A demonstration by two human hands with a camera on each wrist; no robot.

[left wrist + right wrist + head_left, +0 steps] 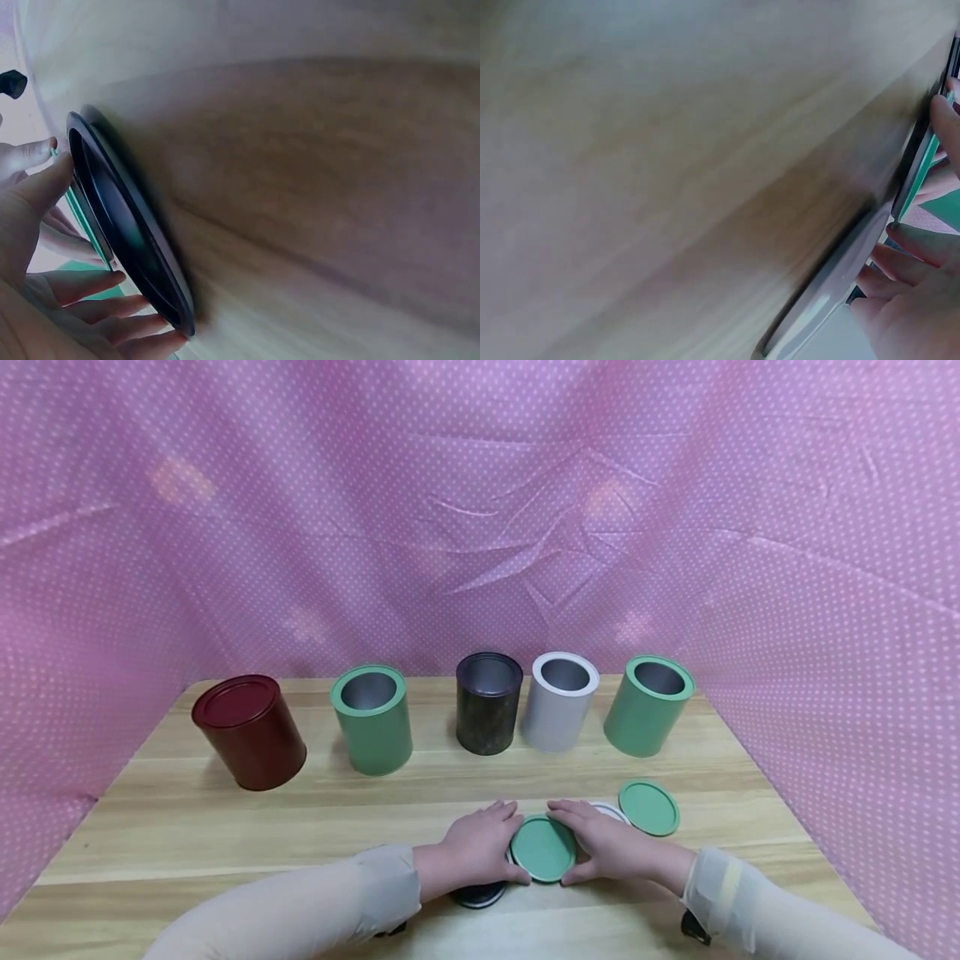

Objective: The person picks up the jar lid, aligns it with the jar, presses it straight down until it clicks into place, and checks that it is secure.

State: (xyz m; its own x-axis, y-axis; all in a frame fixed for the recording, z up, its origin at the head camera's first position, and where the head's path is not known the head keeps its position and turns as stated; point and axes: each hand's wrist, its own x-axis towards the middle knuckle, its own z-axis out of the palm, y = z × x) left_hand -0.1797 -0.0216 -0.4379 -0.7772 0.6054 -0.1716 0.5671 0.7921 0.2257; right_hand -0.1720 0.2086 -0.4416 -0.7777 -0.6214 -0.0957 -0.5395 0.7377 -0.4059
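Both hands are at a round green lid [543, 848] near the table's front. My left hand [482, 843] holds its left edge with thumb and fingers, and my right hand [609, 845] holds the opposite edge. Beneath the left hand lies a black lid [480, 896], partly covered; in the left wrist view this black lid [127, 217] is close to the fingertips. A white lid [611, 812] is mostly hidden by the right hand, and its rim shows in the right wrist view. Just beyond the right hand, a second green lid [649, 807] lies flat.
Along the back stand a dark red can [258, 739] with its top covered, an open green can [375, 735], an open black can [487, 718], an open white can [558, 714] and another open green can [647, 718]. Pink dotted cloth [480, 527] encloses the wooden table [300, 835].
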